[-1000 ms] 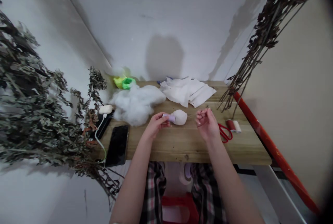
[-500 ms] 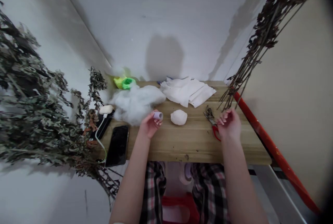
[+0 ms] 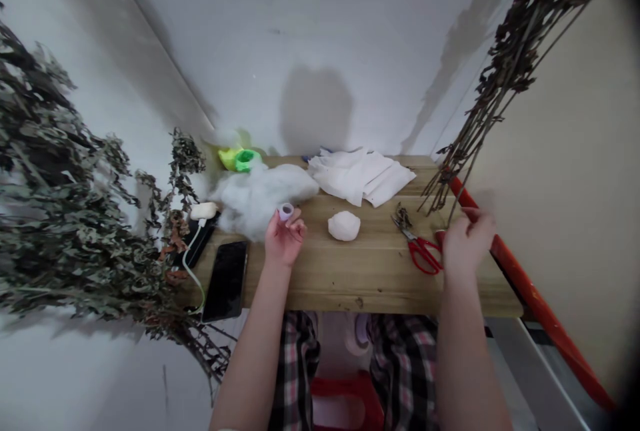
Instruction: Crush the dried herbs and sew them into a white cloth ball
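The left hand (image 3: pixel 284 242) is raised palm-up over the near left part of the wooden worktop (image 3: pixel 360 281), its fingers pinched around a small lilac thread spool (image 3: pixel 286 211) held at the fingertips, just in front of a loose heap of white stuffing (image 3: pixel 263 192). To the right of that hand, apart from it, a white stuffed ball (image 3: pixel 343 225) lies on the worktop's middle. The right hand (image 3: pixel 467 242) is over the right end of the worktop, just beside the handles of the red-handled scissors (image 3: pixel 423 251), which lie flat with blades pointing far and left; the hand is blurred, so I cannot tell whether its fingers are open or closed on anything. Pieces of white cloth (image 3: pixel 361 177) are spread at the far edge. A black phone (image 3: pixel 226 272) lies at the near left corner, with a white charger (image 3: pixel 203 210) beyond it. Dried branches (image 3: pixel 60 204) crowd the left side.
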Demonstrator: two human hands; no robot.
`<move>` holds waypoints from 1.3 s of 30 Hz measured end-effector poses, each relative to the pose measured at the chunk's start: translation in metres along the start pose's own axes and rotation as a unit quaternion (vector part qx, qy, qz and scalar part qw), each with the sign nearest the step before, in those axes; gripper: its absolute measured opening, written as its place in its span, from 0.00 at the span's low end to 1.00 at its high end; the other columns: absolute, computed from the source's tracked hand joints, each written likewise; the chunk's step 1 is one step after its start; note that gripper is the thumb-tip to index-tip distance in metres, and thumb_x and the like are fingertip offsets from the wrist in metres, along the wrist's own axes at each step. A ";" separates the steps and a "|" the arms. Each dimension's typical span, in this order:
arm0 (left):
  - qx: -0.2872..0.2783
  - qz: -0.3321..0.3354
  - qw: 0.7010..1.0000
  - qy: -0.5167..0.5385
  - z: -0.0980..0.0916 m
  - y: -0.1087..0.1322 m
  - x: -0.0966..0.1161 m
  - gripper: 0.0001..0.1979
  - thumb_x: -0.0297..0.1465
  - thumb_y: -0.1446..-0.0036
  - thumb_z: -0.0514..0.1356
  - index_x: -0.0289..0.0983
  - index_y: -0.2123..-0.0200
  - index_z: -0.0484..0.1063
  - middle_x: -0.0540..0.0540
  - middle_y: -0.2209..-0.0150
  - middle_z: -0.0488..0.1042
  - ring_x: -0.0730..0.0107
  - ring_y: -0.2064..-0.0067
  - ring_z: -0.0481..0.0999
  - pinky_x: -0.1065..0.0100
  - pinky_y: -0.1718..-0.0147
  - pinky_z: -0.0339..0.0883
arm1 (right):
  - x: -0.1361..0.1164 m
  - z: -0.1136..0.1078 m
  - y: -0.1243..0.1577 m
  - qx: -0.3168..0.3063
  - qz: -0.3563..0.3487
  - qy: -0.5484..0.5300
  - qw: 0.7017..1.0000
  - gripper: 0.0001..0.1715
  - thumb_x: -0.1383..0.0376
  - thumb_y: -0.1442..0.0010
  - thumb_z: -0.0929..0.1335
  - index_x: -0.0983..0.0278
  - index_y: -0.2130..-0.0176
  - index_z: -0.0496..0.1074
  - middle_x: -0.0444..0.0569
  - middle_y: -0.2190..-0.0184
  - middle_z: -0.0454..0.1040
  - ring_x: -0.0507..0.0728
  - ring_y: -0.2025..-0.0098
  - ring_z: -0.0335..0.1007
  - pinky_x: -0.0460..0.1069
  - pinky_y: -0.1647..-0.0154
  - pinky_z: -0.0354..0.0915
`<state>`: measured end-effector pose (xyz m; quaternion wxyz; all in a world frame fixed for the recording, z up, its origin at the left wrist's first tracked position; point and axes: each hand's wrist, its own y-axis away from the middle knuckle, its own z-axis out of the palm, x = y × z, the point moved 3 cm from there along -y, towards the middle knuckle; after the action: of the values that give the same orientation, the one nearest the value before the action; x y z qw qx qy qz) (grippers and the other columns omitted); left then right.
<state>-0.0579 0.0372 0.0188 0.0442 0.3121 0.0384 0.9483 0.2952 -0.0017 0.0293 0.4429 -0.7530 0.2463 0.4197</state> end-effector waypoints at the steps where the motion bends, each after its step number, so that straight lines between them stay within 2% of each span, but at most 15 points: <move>1: -0.008 -0.009 1.000 0.005 0.001 0.000 -0.002 0.11 0.39 0.44 0.58 0.38 0.72 0.65 0.54 0.77 0.56 0.82 0.79 0.57 0.76 0.71 0.68 | -0.009 0.000 0.003 0.024 -0.017 -0.039 0.999 0.09 0.67 0.44 0.62 0.62 0.62 0.68 0.51 0.59 0.70 0.57 0.57 0.67 0.57 0.47 0.60; 3: -0.024 -0.030 0.999 0.003 0.005 0.000 -0.007 0.11 0.38 0.44 0.59 0.38 0.72 0.65 0.54 0.77 0.56 0.83 0.79 0.58 0.77 0.73 0.67 | -0.028 0.008 0.017 0.023 -0.020 -0.143 0.989 0.09 0.67 0.43 0.62 0.61 0.61 0.67 0.50 0.58 0.70 0.56 0.57 0.67 0.56 0.48 0.61; 4: -0.030 -0.040 0.999 -0.006 0.006 0.000 -0.011 0.11 0.38 0.45 0.60 0.38 0.71 0.65 0.54 0.77 0.57 0.82 0.78 0.60 0.76 0.72 0.68 | -0.039 0.015 0.028 -0.002 -0.017 -0.193 0.981 0.08 0.66 0.43 0.63 0.62 0.62 0.67 0.50 0.58 0.70 0.56 0.57 0.68 0.56 0.48 0.62; 6: -0.045 -0.047 0.997 -0.041 0.010 -0.001 -0.018 0.11 0.39 0.48 0.63 0.38 0.69 0.67 0.54 0.78 0.60 0.78 0.74 0.67 0.72 0.68 0.70 | -0.062 0.037 0.057 -0.123 0.006 -0.271 0.955 0.09 0.62 0.43 0.64 0.62 0.61 0.67 0.51 0.58 0.71 0.57 0.55 0.69 0.57 0.48 0.63; 9: -0.068 0.004 0.991 -0.118 0.014 -0.003 -0.028 0.14 0.39 0.52 0.66 0.37 0.66 0.69 0.51 0.72 0.69 0.71 0.65 0.73 0.67 0.61 0.69 | -0.088 0.072 0.111 -0.365 0.105 -0.349 0.857 0.22 0.59 0.43 0.66 0.59 0.50 0.64 0.53 0.47 0.68 0.58 0.49 0.69 0.56 0.46 0.63; 12: -0.073 0.069 0.972 -0.212 0.016 -0.002 -0.033 0.13 0.38 0.51 0.66 0.36 0.65 0.72 0.49 0.65 0.73 0.73 0.63 0.72 0.70 0.59 0.66 | -0.095 0.090 0.146 -0.466 0.195 -0.359 0.785 0.33 0.55 0.47 0.69 0.56 0.44 0.59 0.52 0.44 0.65 0.58 0.49 0.68 0.54 0.50 0.66; 15: -0.078 0.084 0.954 -0.278 0.015 -0.001 -0.034 0.13 0.37 0.49 0.65 0.37 0.62 0.72 0.48 0.63 0.74 0.72 0.62 0.72 0.71 0.61 0.65 | -0.093 0.094 0.156 -0.516 0.218 -0.320 0.764 0.30 0.52 0.48 0.69 0.57 0.47 0.63 0.51 0.50 0.68 0.55 0.60 0.70 0.49 0.64 0.67; 17: -0.075 0.086 0.944 -0.310 0.015 -0.001 -0.033 0.13 0.37 0.49 0.65 0.37 0.61 0.72 0.47 0.62 0.75 0.71 0.61 0.72 0.71 0.61 0.64 | -0.092 0.091 0.152 -0.542 0.197 -0.281 0.767 0.23 0.50 0.46 0.68 0.61 0.55 0.68 0.47 0.65 0.71 0.51 0.71 0.64 0.47 0.74 0.61; 19: -0.065 0.093 0.935 -0.336 0.015 -0.002 -0.031 0.14 0.37 0.50 0.65 0.37 0.61 0.73 0.47 0.62 0.75 0.71 0.61 0.72 0.70 0.60 0.64 | -0.093 0.086 0.144 -0.563 0.159 -0.243 0.774 0.21 0.48 0.45 0.66 0.64 0.66 0.71 0.41 0.80 0.61 0.49 0.78 0.54 0.46 0.78 0.54; 21: -0.050 0.102 0.927 -0.357 0.016 -0.002 -0.029 0.14 0.37 0.51 0.65 0.36 0.63 0.73 0.46 0.63 0.76 0.70 0.62 0.72 0.70 0.59 0.64 | -0.096 0.080 0.136 -0.581 0.128 -0.224 0.772 0.24 0.47 0.43 0.64 0.64 0.74 0.68 0.38 0.85 0.52 0.48 0.81 0.47 0.46 0.80 0.48; 24: -0.052 0.095 0.915 -0.388 0.017 -0.002 -0.028 0.13 0.38 0.52 0.66 0.36 0.65 0.74 0.47 0.66 0.76 0.70 0.63 0.72 0.69 0.60 0.64 | -0.096 0.073 0.124 -0.577 0.129 -0.256 0.764 0.25 0.45 0.42 0.63 0.63 0.74 0.65 0.36 0.85 0.49 0.47 0.82 0.43 0.45 0.81 0.43; 27: -0.092 0.050 0.912 -0.396 0.015 -0.002 -0.030 0.13 0.38 0.51 0.65 0.36 0.66 0.75 0.47 0.66 0.75 0.71 0.65 0.71 0.70 0.62 0.64 | -0.088 0.070 0.111 -0.526 0.127 -0.281 0.793 0.24 0.46 0.41 0.63 0.62 0.74 0.64 0.36 0.86 0.49 0.47 0.83 0.42 0.45 0.82 0.41; 29: -0.102 0.025 0.923 -0.371 0.012 -0.003 -0.032 0.13 0.38 0.52 0.66 0.35 0.65 0.75 0.48 0.67 0.75 0.73 0.68 0.70 0.71 0.64 0.63 | -0.079 0.069 0.102 -0.478 0.133 -0.292 0.818 0.23 0.46 0.41 0.63 0.62 0.73 0.65 0.35 0.86 0.48 0.47 0.83 0.41 0.45 0.83 0.40; 34: -0.046 0.038 0.962 -0.267 0.003 -0.008 -0.028 0.14 0.40 0.52 0.65 0.36 0.67 0.72 0.51 0.74 0.71 0.77 0.72 0.68 0.73 0.68 0.62 | -0.062 0.063 0.080 -0.398 0.169 -0.329 0.840 0.20 0.49 0.43 0.67 0.63 0.73 0.67 0.34 0.87 0.49 0.45 0.85 0.40 0.44 0.84 0.38; 39: -0.021 0.052 0.948 -0.313 -0.001 -0.011 -0.023 0.13 0.39 0.53 0.66 0.35 0.68 0.72 0.52 0.76 0.69 0.78 0.74 0.67 0.74 0.71 0.62 | -0.061 0.051 0.061 -0.308 0.190 -0.441 0.821 0.18 0.53 0.44 0.70 0.63 0.74 0.66 0.33 0.88 0.47 0.44 0.86 0.38 0.42 0.84 0.40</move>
<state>-0.0394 0.0451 0.0034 0.0110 0.5941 -0.0133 0.8042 0.1970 0.0135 0.0400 0.1605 -0.5234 0.0204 0.8366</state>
